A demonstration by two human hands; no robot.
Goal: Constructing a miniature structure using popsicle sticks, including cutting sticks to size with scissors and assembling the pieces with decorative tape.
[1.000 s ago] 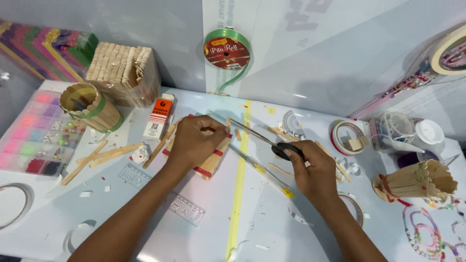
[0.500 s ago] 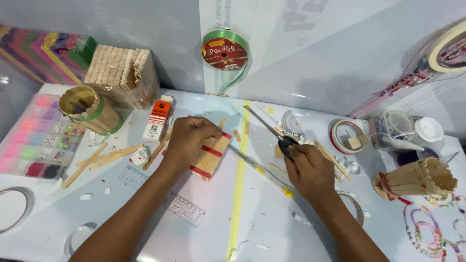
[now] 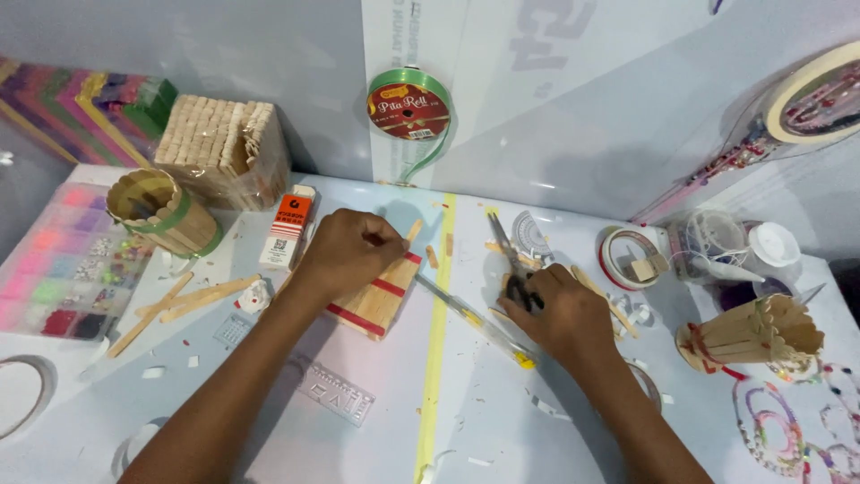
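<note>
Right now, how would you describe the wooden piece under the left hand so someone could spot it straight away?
Find the yellow tape line running down the table's middle. Just left of it lies a flat panel of craft sticks, partly covered by the left hand. Unlike the loose sticks farther left, it is joined side by side and crossed by red strips.

Pale grey wall (image 3: 269,54) (glossy), white worktable (image 3: 502,439), soft light

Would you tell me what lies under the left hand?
The left hand rests on a flat panel of wooden sticks crossed by red strips, lying on the table. The panel's upper left part is covered by the hand, so whatever the fingers pinch stays hidden.
</note>
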